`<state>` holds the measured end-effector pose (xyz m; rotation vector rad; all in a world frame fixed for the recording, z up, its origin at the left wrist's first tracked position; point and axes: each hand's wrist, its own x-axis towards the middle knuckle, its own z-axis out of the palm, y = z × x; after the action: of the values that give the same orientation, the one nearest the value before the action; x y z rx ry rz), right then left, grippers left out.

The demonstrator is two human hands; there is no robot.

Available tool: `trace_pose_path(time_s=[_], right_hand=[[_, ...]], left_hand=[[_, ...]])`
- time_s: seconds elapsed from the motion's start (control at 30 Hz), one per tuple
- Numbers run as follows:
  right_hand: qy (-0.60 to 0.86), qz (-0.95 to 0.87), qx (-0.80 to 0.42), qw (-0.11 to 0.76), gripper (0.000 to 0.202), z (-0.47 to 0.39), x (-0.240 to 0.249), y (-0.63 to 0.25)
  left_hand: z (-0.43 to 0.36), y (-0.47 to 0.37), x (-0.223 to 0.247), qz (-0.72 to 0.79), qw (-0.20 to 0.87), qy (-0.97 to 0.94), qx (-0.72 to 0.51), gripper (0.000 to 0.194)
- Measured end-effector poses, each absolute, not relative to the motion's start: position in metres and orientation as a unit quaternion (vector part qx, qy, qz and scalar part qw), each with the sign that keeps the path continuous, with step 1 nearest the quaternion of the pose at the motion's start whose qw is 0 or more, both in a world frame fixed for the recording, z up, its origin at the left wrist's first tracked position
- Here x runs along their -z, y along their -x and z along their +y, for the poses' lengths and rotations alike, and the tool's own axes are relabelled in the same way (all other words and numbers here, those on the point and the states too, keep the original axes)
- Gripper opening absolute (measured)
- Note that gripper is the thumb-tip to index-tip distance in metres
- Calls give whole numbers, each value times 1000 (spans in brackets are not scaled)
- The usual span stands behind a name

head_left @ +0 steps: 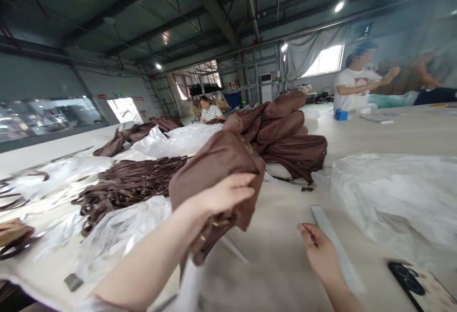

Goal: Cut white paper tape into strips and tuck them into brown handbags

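Note:
In the head view my left hand (230, 193) grips the side of a brown bag (210, 164), its fingers lying bent across the soft material. The bag is raised above the table and tilted, and brass-coloured fittings show below my wrist. My right hand (319, 247) is apart from the bag, over the table to its right. Its fingers are curled together around something small and dark that I cannot make out. Beside that hand a pale, flat ruler-like strip (335, 245) lies on the table. A thin white strip (235, 250) shows under the bag.
More brown bags (285, 131) are heaped behind. Brown straps (132, 183) lie piled at left, near clear plastic wrapping (124, 226). More clear plastic (400, 202) and a phone (421, 286) are at right. One co-worker (355, 83) stands far right; another (210, 111) is behind.

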<state>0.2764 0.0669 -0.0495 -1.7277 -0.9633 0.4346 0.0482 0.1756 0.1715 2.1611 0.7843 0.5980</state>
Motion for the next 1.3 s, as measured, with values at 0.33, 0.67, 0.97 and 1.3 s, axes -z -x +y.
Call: trace_pose_path(time_s=[0.33,0.67,0.97,1.3], right_hand=[[736,-395,-224,502,41,61,45,-291],[744,-481,-147,439,30,57,39,-269],[793,-397,-39,459,30,51,28,-315],[755,-401,-280,436,50,69,43,-261]], left_hand=[[79,-123,16,273,217,-937,-23,37],[148,-25,-19,493,32,-843,-215,52],[222,110,14,728,152,-660,-110,65],[199,95,-5,672,342,-623,-209,46]])
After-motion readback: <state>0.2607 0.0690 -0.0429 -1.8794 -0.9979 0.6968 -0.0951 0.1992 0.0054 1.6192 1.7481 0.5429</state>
